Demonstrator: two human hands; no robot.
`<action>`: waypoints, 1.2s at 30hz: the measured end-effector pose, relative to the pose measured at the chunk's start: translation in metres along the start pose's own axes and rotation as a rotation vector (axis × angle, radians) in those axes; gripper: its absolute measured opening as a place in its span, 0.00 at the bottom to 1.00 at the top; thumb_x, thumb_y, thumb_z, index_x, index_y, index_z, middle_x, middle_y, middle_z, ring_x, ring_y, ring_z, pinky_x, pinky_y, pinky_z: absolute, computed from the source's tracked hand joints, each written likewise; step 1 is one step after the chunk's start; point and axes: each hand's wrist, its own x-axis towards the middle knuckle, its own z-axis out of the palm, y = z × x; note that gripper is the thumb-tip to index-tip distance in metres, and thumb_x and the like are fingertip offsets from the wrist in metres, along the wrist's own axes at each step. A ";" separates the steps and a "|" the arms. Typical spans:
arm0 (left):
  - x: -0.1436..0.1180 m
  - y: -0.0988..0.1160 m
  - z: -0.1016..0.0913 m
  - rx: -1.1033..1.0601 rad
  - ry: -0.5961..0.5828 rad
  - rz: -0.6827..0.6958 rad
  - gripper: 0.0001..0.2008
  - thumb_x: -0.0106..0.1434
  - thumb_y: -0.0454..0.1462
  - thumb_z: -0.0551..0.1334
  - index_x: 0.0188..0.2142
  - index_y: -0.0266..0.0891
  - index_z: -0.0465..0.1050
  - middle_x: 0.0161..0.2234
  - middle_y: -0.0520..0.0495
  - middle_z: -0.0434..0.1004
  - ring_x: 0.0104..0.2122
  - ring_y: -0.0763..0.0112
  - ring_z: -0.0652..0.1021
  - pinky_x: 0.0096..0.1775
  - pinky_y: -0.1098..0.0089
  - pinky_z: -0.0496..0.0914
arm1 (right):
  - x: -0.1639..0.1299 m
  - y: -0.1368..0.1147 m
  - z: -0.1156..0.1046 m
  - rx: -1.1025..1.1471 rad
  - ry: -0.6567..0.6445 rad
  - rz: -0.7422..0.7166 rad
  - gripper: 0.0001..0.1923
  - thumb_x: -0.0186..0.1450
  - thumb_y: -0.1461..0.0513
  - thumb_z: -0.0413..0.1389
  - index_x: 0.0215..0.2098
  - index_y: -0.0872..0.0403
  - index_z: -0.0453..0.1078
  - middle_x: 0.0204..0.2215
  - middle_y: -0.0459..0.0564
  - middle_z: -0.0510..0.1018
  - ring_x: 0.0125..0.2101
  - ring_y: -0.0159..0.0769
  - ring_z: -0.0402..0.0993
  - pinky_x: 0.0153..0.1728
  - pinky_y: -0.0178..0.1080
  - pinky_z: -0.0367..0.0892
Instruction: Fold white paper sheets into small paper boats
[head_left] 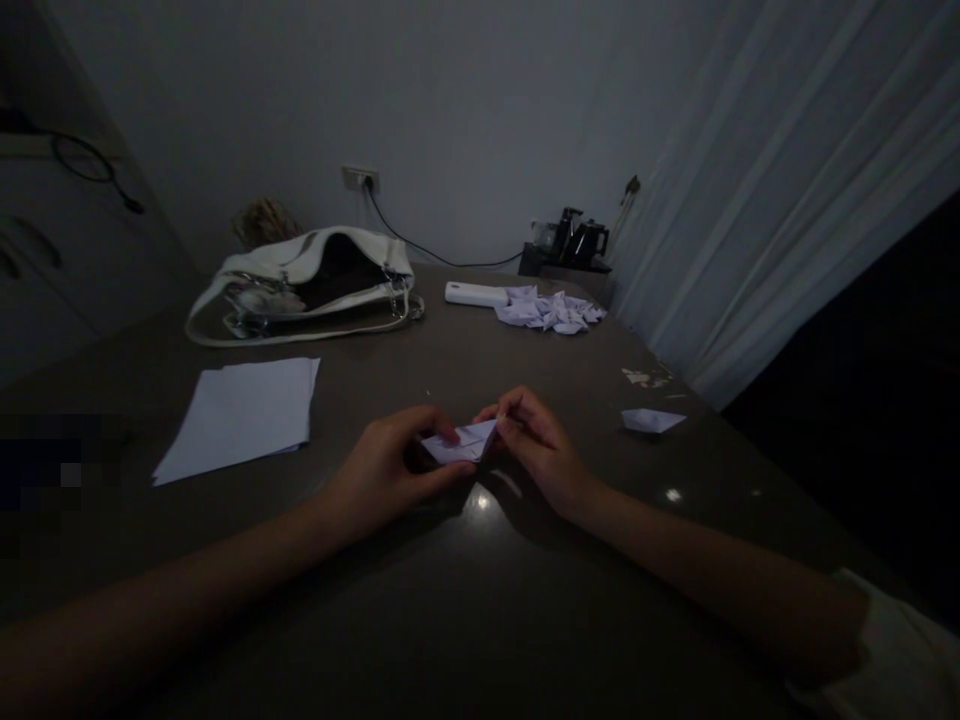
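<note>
Mid-fold: your left hand (382,470) and right hand (536,445) both have grip pinched on small white folded paper piece (461,443), just above dark worktop (480,600). Next, I judge: press crease flat, edges aligned.

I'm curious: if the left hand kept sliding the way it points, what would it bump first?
Probably the right hand: the left hand points right across the folded paper they both pinch. Depth is hard to judge.

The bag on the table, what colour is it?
White bag with a dark inside, seen in the head view.
</note>
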 end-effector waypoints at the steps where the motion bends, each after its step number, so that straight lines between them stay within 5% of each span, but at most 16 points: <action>1: 0.000 0.000 0.000 0.001 0.000 0.007 0.15 0.57 0.46 0.65 0.36 0.37 0.70 0.34 0.47 0.76 0.31 0.67 0.76 0.32 0.71 0.68 | 0.000 0.000 0.000 0.009 -0.005 0.007 0.07 0.64 0.59 0.57 0.34 0.51 0.62 0.36 0.46 0.74 0.32 0.30 0.70 0.35 0.34 0.66; 8: 0.000 0.003 -0.005 -0.121 0.016 -0.012 0.11 0.61 0.44 0.61 0.33 0.37 0.71 0.37 0.46 0.78 0.32 0.67 0.77 0.33 0.72 0.69 | -0.001 -0.004 0.001 0.040 0.015 0.073 0.10 0.62 0.57 0.57 0.33 0.51 0.59 0.35 0.46 0.72 0.32 0.31 0.71 0.34 0.37 0.70; 15: 0.002 0.003 -0.005 -0.234 -0.022 -0.094 0.13 0.60 0.44 0.62 0.36 0.37 0.73 0.32 0.47 0.78 0.30 0.67 0.77 0.31 0.72 0.69 | 0.000 -0.002 0.003 -0.145 -0.083 0.120 0.20 0.55 0.61 0.65 0.42 0.51 0.63 0.38 0.45 0.69 0.32 0.28 0.70 0.32 0.33 0.69; 20: 0.002 0.001 -0.004 -0.224 -0.047 -0.070 0.13 0.61 0.44 0.62 0.38 0.37 0.73 0.32 0.48 0.77 0.30 0.68 0.76 0.30 0.73 0.69 | 0.000 -0.004 0.005 -0.270 -0.107 0.142 0.14 0.56 0.59 0.64 0.36 0.54 0.67 0.29 0.43 0.70 0.27 0.28 0.67 0.28 0.33 0.65; 29: 0.003 0.001 -0.004 -0.226 -0.081 -0.096 0.15 0.59 0.45 0.63 0.41 0.37 0.73 0.36 0.47 0.79 0.34 0.65 0.78 0.34 0.70 0.71 | 0.000 -0.004 0.004 -0.265 -0.054 0.134 0.13 0.54 0.59 0.65 0.32 0.55 0.67 0.26 0.43 0.71 0.26 0.28 0.67 0.28 0.33 0.62; 36: 0.005 0.001 -0.004 -0.222 -0.175 -0.156 0.15 0.60 0.47 0.60 0.34 0.35 0.74 0.26 0.49 0.76 0.27 0.68 0.75 0.27 0.73 0.67 | 0.000 -0.004 0.002 -0.290 -0.062 0.137 0.13 0.54 0.59 0.65 0.31 0.55 0.68 0.24 0.42 0.70 0.23 0.26 0.65 0.24 0.31 0.60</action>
